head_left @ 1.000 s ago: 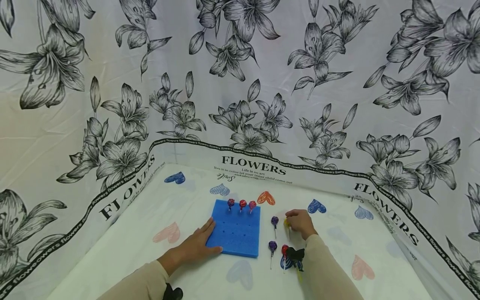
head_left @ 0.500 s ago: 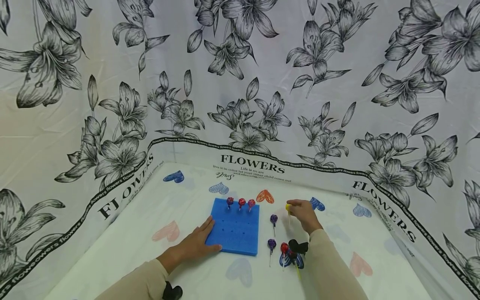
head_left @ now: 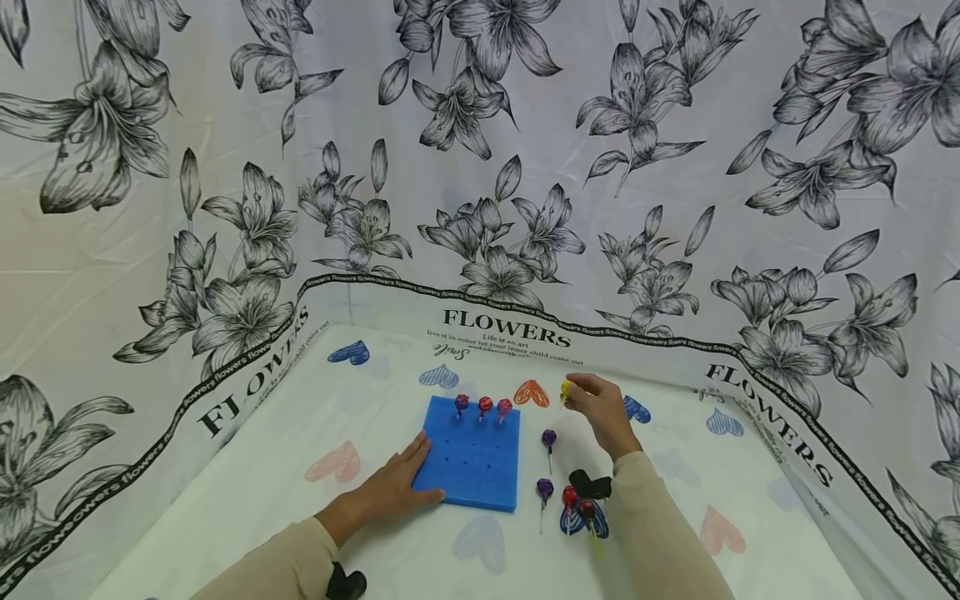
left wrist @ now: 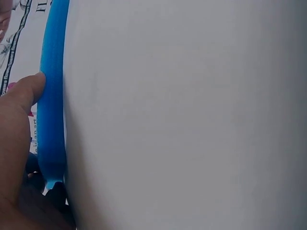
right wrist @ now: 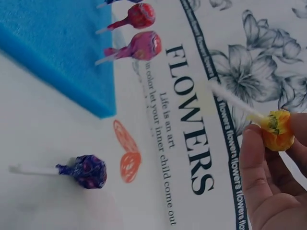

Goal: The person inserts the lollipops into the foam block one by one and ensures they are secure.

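A blue foam block with small holes lies on the cloth. Three wrapped lollipops, among them a red lollipop, stand in a row along its far edge. My left hand rests against the block's left side with its fingers extended; in the left wrist view the thumb touches the foam's edge. Right of the block and above the cloth, my right hand pinches a yellow lollipop by its wrapped head. Its white stick points away from the fingertips in the right wrist view.
Two purple lollipops lie right of the block, the farther purple lollipop and the nearer one. Close to the right sleeve are a red lollipop and a dark one. A flower-printed curtain rises behind.
My right hand has lifted the yellow lollipop off the cloth and moved it away from me, beyond the far purple lollipop. The left hand and the block have stayed put.
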`<act>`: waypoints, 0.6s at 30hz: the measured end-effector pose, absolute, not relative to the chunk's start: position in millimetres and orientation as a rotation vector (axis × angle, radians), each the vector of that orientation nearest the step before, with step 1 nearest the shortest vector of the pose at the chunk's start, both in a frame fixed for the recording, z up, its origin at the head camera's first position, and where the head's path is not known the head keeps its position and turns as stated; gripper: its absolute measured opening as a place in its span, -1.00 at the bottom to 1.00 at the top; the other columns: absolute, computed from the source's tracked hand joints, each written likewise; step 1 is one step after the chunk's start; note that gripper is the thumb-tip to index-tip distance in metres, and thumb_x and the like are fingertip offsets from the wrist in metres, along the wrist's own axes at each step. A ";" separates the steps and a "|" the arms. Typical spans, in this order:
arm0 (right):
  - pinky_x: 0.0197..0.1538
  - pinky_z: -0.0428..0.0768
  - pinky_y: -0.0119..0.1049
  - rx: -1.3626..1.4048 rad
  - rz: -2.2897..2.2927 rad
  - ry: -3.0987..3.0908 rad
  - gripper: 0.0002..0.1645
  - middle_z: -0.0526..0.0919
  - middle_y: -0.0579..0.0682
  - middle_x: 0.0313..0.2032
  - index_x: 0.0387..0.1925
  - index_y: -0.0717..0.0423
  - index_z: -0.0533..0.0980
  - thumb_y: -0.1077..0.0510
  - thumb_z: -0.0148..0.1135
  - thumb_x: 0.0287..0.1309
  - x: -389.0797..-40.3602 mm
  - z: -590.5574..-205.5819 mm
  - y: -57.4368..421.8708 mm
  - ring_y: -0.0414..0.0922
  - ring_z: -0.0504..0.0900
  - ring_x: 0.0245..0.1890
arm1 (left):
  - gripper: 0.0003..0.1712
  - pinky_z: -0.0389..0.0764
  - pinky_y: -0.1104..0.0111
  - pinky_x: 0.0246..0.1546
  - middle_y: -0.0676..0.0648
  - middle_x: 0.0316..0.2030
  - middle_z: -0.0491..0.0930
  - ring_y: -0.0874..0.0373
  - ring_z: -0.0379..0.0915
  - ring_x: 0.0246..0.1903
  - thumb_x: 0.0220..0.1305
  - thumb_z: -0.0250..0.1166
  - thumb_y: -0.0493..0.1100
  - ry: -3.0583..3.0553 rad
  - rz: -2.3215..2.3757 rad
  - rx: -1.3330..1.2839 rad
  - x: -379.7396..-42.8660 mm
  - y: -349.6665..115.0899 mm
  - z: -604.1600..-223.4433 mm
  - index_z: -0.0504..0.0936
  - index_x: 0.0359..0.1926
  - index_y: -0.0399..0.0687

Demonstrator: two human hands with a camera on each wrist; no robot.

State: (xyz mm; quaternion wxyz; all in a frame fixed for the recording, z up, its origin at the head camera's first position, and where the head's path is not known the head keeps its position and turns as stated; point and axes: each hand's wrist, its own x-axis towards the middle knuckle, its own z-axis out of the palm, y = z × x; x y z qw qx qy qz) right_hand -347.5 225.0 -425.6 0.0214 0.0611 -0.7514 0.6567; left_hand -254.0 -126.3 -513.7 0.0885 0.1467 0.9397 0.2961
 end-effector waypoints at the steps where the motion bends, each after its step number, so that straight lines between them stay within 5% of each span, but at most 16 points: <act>1: -0.05 0.60 -0.24 0.216 2.041 -2.316 -0.67 0.51 0.25 -0.01 0.08 0.32 0.50 0.25 0.14 0.34 -346.3 -421.8 223.0 0.14 0.58 -0.05 | 0.18 0.01 -0.11 0.30 -0.09 0.50 -0.16 -0.18 -0.15 0.42 0.10 0.25 0.42 2.796 0.881 0.438 -254.0 -126.4 -513.7 0.00 0.51 -0.13; 18: 0.07 0.53 -0.20 0.470 2.132 -2.161 -0.61 0.54 0.24 0.04 0.06 0.38 0.53 0.24 0.25 0.24 -321.2 -381.5 184.8 0.08 0.60 -0.03 | 0.19 0.08 -0.17 0.25 -0.06 0.51 -0.17 -0.26 -0.14 0.40 0.09 0.22 0.45 2.787 0.881 0.429 -252.8 -127.1 -515.2 -0.01 0.51 -0.11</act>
